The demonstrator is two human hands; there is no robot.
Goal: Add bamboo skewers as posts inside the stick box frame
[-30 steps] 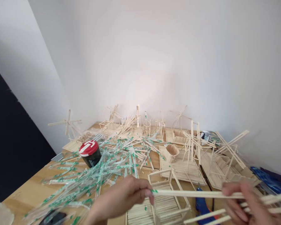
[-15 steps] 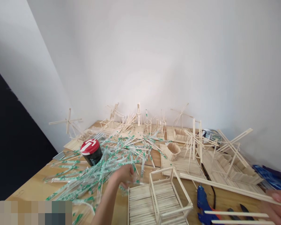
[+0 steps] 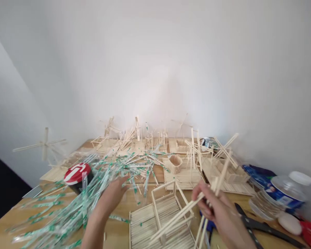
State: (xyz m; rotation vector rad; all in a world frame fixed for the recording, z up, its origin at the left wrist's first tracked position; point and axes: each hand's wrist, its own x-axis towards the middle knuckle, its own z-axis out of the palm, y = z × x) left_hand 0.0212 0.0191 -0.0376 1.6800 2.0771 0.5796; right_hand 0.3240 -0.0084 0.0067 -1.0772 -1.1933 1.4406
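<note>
Right hand (image 3: 215,211) out front, fingers curled shut around a loose bundle of bare wooden sticks (image 3: 180,218)! Bundle sitting right inside the grip and fanning out every which way: long, thin, pale strips, some angled up toward the wall, others slanting down-left over a stick-built frame (image 3: 163,204), a couple dropping almost straight down past the table edge. Clean light wood, no wrapping on them.

Over to the left, left hand (image 3: 107,200) wide open, fingers spread, nothing in the palm! Fingertips just beside a big tangled heap of sticks in clear plastic sleeves (image 3: 75,207), green print all along them. Actual contact? Too close to call from this angle. Heap sprawling across the wooden table (image 3: 116,235), sleeves crowding up against a black jar with a red-and-white lid (image 3: 76,174).

Just under the right hand, a sliver of blue glue gun (image 3: 206,224), mostly hidden. Further right, black-handled pliers (image 3: 264,228) and a clear plastic water bottle (image 3: 287,193) on its side, blue label showing. And along the back wall, a crowded row of stick models, a small stick basket (image 3: 175,163) in front, a stick windmill (image 3: 45,145) off to the far left!
</note>
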